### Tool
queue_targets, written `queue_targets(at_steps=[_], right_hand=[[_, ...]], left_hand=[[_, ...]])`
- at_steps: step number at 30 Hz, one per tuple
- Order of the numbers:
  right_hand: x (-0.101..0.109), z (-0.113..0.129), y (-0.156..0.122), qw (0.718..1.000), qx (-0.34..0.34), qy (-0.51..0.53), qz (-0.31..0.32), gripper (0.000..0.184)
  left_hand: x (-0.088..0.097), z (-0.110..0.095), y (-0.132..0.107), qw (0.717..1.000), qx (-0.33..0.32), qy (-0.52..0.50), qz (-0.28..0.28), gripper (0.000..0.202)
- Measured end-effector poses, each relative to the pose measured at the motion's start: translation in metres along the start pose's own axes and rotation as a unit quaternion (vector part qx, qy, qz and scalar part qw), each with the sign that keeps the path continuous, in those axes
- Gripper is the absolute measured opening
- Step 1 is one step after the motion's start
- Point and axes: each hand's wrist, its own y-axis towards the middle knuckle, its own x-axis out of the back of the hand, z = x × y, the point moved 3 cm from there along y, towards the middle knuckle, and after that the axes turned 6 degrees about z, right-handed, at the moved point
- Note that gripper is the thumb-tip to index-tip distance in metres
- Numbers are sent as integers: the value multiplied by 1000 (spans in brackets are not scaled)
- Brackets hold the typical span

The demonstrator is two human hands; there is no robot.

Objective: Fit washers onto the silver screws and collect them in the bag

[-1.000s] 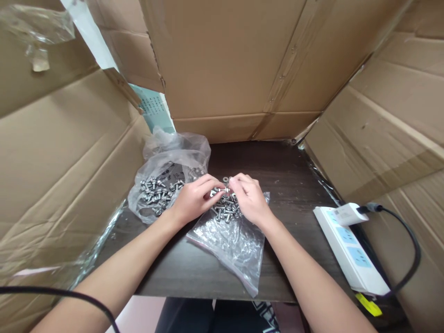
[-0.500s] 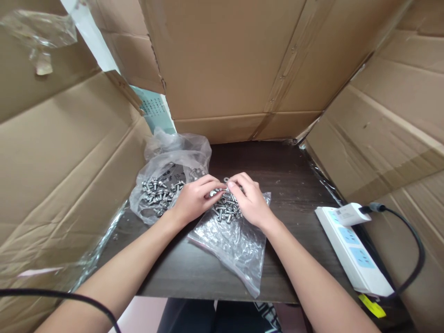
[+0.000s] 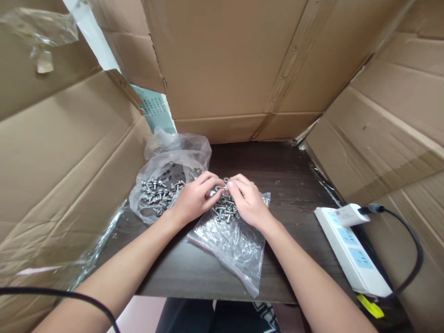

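Observation:
My left hand (image 3: 194, 199) and my right hand (image 3: 247, 200) meet at the middle of a dark wooden table (image 3: 284, 185). Both pinch a small metal screw with a washer (image 3: 222, 188) between their fingertips. Under them lies a flat clear plastic bag (image 3: 233, 243) with a heap of screws (image 3: 226, 210) on its far end. To the left, a crumpled clear bag (image 3: 169, 159) holds several more screws (image 3: 157, 193).
Cardboard walls stand at the left (image 3: 58, 152), back (image 3: 239, 64) and right (image 3: 385, 106). A white power strip (image 3: 354, 252) with a plugged-in adapter and black cable (image 3: 412, 245) lies at the right. Another black cable (image 3: 62, 296) crosses the lower left.
Both hands stayed together over the screw heap. The fingertips shifted slightly while working the small screw and washer between them.

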Motion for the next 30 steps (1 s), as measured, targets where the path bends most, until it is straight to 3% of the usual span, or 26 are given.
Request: queue_targets(at_steps=[5,8,12,13,16,18,22,26,28,30], right_hand=[[3,0,0,1000,8,-11,-6,18],[4,1,0,1000,2,-23,-2,38],[7,4,0,1000,14,-14,-18,16],[6,4,0,999,12,-27,-16,17],[7,1,1,998,-5,-55,-32,42],[6,-2,2,998,-9,-50,-39,43],[2,-3,1,998,-18,-61,9,40],[3,1,-3,998,-3,-55,3,13],[5,1,-4,998,-2,-54,-20,32],[5,1,-4,998,-8,-52,-23,21]], left_hand=[[-2,1,0,1000,0,8,8,9],[-2,1,0,1000,-6,5,23,9],[-2,0,0,1000,-18,-2,22,9],[-2,-1,-1,1000,-21,-3,22,8],[-2,-2,-1,999,-25,-7,19,9],[-1,-2,0,1000,-24,-8,11,9],[0,-1,0,1000,-28,-3,3,9],[1,1,-1,1000,-19,8,-9,9],[2,1,-1,1000,-16,8,-18,9],[1,0,-1,1000,-18,6,-17,9]])
